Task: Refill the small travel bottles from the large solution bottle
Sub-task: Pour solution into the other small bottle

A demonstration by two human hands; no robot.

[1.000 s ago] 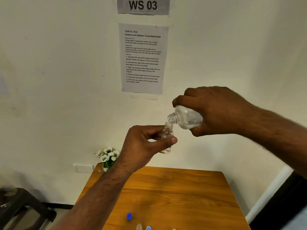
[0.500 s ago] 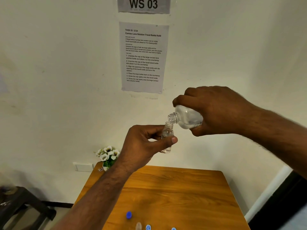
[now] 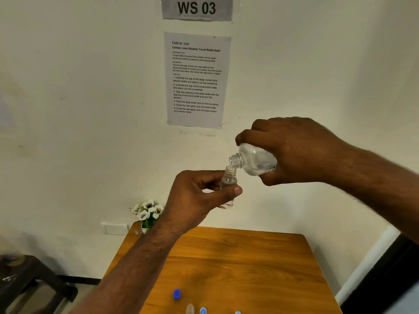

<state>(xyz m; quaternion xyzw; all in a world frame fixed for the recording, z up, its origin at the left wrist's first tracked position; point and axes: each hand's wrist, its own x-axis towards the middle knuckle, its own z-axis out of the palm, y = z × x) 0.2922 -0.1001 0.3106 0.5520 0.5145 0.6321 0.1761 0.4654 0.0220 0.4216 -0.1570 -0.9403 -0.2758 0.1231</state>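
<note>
The small travel bottle is held in the air above the far part of the wooden table, close to the wall. It is clear, uncapped, and stands nearly upright: its long axis runs top to bottom, with the open neck pointing up and leaning slightly toward the right. A little clear liquid shows at its base.

The left hand pinches this bottle at mid-body, the thumb lying across the near side and the curled fingers behind it.

Directly over the neck sits the mouth of the large solution bottle. This one is tipped far over, its long axis running almost level, with the threaded open mouth pointing left and slightly down, touching or just above the rim of the travel bottle. Whether liquid is flowing between them cannot be told. The right hand grips the large bottle from above, fingers wrapped over its body and hiding the base.

On the near edge of the table lies a dark blue cap, and beside it, cut by the frame edge, another small clear bottle and two lighter blue caps. A small pot of white flowers stands at the table's far-left corner. On the wall hang a printed task sheet and a "WS 03" sign.
</note>
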